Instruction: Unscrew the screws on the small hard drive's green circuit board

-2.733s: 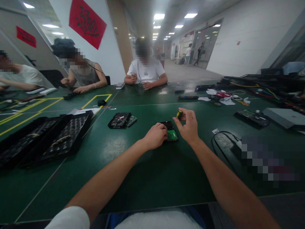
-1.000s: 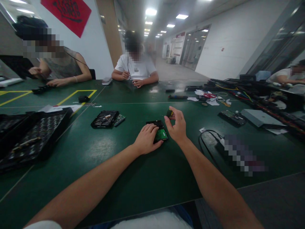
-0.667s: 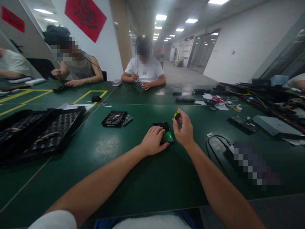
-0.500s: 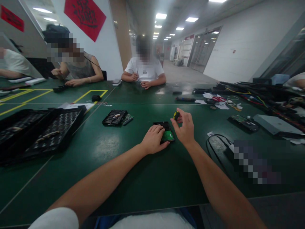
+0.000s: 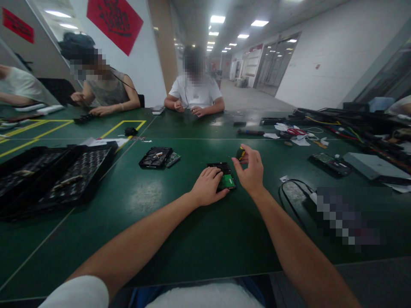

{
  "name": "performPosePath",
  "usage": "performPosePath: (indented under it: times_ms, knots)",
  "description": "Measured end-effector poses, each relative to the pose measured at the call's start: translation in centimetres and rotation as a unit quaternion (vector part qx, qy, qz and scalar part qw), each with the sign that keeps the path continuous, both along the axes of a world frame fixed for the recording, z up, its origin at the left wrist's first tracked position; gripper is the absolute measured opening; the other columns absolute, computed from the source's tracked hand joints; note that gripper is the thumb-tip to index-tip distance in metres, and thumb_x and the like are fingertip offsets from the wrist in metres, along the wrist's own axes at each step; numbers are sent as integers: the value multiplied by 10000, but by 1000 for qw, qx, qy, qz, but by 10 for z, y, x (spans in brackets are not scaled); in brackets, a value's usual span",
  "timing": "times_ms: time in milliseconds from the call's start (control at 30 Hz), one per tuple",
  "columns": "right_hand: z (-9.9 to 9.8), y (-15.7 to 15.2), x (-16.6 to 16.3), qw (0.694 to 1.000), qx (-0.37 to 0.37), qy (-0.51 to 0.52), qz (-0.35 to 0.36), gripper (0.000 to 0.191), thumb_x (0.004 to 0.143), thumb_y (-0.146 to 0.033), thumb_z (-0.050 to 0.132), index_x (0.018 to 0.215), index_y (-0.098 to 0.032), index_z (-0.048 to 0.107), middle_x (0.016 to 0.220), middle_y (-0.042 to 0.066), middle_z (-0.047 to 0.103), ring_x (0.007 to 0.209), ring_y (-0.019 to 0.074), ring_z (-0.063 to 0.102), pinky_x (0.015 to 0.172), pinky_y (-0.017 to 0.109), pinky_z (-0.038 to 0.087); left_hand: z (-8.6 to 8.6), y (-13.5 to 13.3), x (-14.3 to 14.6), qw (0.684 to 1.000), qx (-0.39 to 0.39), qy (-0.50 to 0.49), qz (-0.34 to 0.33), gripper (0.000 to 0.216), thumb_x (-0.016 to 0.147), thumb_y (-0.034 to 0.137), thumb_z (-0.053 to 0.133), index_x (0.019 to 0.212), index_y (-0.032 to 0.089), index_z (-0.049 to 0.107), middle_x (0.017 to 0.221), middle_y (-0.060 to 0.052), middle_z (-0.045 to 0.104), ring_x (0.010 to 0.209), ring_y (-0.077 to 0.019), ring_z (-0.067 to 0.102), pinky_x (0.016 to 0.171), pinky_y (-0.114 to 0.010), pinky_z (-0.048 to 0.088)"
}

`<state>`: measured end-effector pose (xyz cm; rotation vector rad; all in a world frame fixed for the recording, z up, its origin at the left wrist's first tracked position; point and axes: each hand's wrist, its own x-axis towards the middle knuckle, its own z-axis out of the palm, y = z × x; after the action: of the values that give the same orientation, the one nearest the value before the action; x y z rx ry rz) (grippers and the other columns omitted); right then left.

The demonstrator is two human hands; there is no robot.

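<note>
My left hand (image 5: 207, 186) lies over the left side of a hard drive (image 5: 227, 181), fingers across it and thumb along its near edge. The drive rests on the green table, with a green circuit board and a black part showing; my hand covers the rest. Just above and to the right, my right hand (image 5: 251, 169) pinches a small black-and-yellow screwdriver (image 5: 240, 152) between thumb and fingers, apart from the drive. Only its handle shows clearly; I cannot make out the tip.
A black drive case (image 5: 156, 157) and a loose circuit board (image 5: 173, 159) lie further left, beyond them black trays (image 5: 75, 175). To the right are a cable (image 5: 293, 182), another drive (image 5: 329, 164), a silver box (image 5: 375, 166) and piled wires. Two people sit across the table (image 5: 180, 239).
My right hand has shifted slightly right with the screwdriver, which has turned in the fingers. My left hand stays on the hard drive.
</note>
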<state>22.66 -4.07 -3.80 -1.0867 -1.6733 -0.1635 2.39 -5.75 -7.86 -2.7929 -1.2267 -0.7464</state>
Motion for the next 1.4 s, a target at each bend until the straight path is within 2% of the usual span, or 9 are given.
performPosePath:
  times_ms: [167,400,600,833,1000,1100,1200,1400]
  knots:
    - [-3,1,-3,1000,1,3,11,539,990,-305,563,1510,-269,427,1323,123,605,905,218,668,828,421,638,2,-1,0,1000,-2,8,3,668,911,585,603,1381,110,588,1425,-188,568,1351,-360,503,1196,-535,359]
    - [-1,0,-1,1000,-4,1,9,513,975,-329,626,1466,-273,489,1193,96,609,860,207,659,804,406,644,0,0,0,1000,-2,8,5,670,905,584,615,1389,121,589,1424,-185,569,1350,-362,504,1191,-537,359]
    - [-5,3,0,999,-22,11,29,561,984,-300,587,1515,-267,408,1359,128,595,917,229,689,831,439,647,0,1,0,1000,-6,12,6,673,904,592,612,1387,124,595,1429,-183,568,1351,-364,503,1182,-535,369]
    - [-3,2,0,1000,-14,2,13,517,961,-317,612,1457,-270,474,1232,111,581,879,229,658,808,457,645,0,0,-1,1000,-12,10,6,679,905,592,614,1409,137,581,1446,-176,559,1367,-364,493,1187,-535,364]
    - [-3,2,-1,1000,-13,14,21,563,963,-284,592,1497,-241,418,1295,136,570,871,219,661,821,446,639,0,1,-1,1000,-11,12,5,693,913,604,597,1408,120,578,1443,-180,562,1362,-366,495,1183,-530,369]
    - [-2,1,-1,999,-11,4,31,546,956,-311,618,1473,-253,452,1260,119,567,902,222,653,819,435,641,-1,1,-1,1000,-5,12,5,694,913,597,599,1408,112,577,1440,-183,563,1365,-362,492,1191,-525,361]
    - [-1,1,-1,1000,-20,2,22,521,958,-308,617,1457,-275,472,1226,99,566,849,201,651,827,440,643,-2,2,-1,1000,-7,10,3,693,916,600,594,1416,121,572,1444,-178,561,1365,-359,495,1192,-526,361]
    - [-4,2,-1,999,-31,16,21,601,964,-285,590,1523,-245,372,1312,152,565,845,209,678,815,452,652,-2,2,-1,1000,-18,0,4,690,902,607,613,1412,144,577,1441,-176,561,1368,-363,496,1185,-544,369]
